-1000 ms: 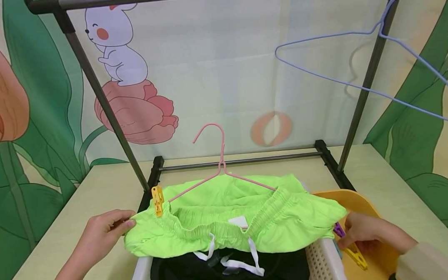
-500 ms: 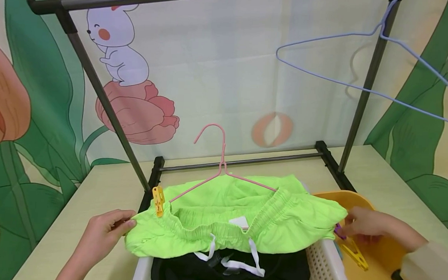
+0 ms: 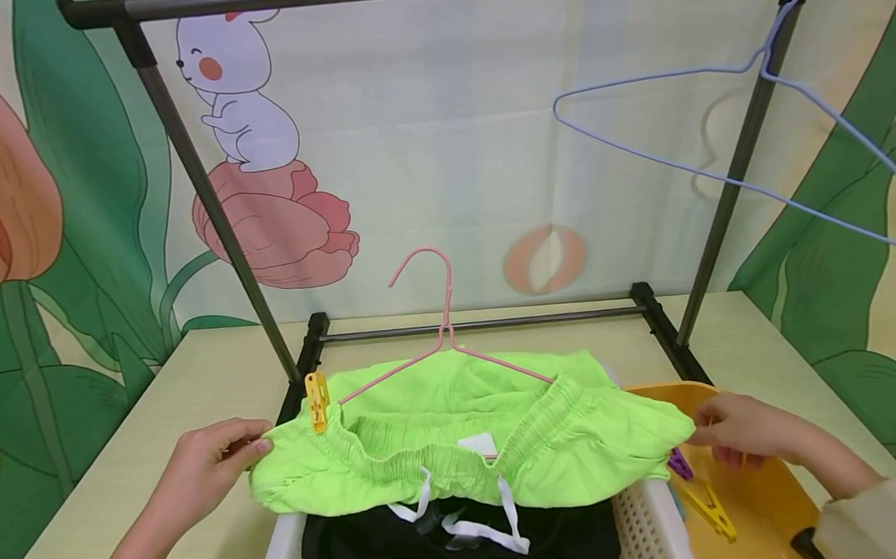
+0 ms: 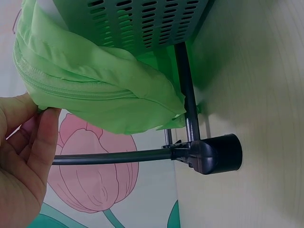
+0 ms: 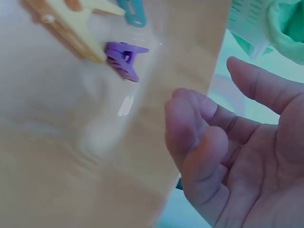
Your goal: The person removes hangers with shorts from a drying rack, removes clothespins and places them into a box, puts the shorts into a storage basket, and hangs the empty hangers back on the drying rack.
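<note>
Neon-green shorts (image 3: 598, 453) with white drawstrings lie spread over a white basket (image 3: 651, 530). A pink hanger (image 3: 447, 300) sits inside their waistband, and a yellow clothespin (image 3: 316, 403) is clipped at the left side. My left hand (image 3: 203, 469) pinches the left edge of the shorts between thumb and fingers, near a zipper seen in the left wrist view. Beside the right edge of the shorts, my right hand (image 3: 753, 426) hovers over the yellow basin (image 3: 768, 519). Its fingers are loosely bent and hold nothing in the right wrist view. Below it lies a purple clothespin (image 5: 124, 59).
Another yellow clothespin (image 3: 711, 516) and a blue one (image 5: 134, 12) lie in the basin. Black clothing (image 3: 376, 543) fills the basket's front. A dark metal rack (image 3: 218, 211) frames the table (image 3: 148, 433), with a blue hanger (image 3: 649, 155) at upper right.
My right hand has moved up and back from the clothespins in the basin, leaving the purple one more visible. The left hand keeps its pinch on the shorts.
</note>
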The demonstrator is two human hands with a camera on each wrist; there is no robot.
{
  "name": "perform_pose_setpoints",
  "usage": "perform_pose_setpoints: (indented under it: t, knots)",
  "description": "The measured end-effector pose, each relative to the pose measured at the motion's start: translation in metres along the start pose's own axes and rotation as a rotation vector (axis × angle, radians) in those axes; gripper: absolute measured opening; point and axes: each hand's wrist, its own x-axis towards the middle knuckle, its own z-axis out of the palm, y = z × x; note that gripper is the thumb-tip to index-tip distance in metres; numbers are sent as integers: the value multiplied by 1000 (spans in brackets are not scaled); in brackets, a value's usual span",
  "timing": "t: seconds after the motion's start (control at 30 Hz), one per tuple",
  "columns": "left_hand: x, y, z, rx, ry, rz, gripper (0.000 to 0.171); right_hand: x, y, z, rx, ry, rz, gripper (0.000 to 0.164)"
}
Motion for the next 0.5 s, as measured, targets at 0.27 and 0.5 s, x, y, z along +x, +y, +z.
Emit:
perform_pose_setpoints:
  t: [0.27, 0.5]
  knots:
    - [0, 1, 0, -6, -11, -17, 14, -4, -9, -8, 2, 29, -57, 20]
    - [0, 0, 0, -4, -16, -15, 14, -7, -18, -16, -9, 129, -110, 28]
